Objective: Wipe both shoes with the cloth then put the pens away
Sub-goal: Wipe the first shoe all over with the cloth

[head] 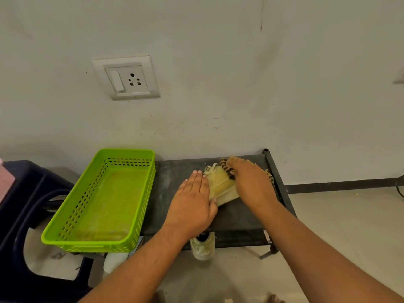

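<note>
We are flattening the folded pale-yellow cloth by the back right corner of the black fabric shelf, left hand fingers straight, right hand grip impossible to tell, and a hard push is risking sliding it off.

So the pale yellow shoe lies on the dark counter, over toward its far right. The cloth, tan and fuzzy with dark stripes, is bunched over its far side. The other shoe, whitish, sits on the floor under the counter's near edge, opening up.
</note>
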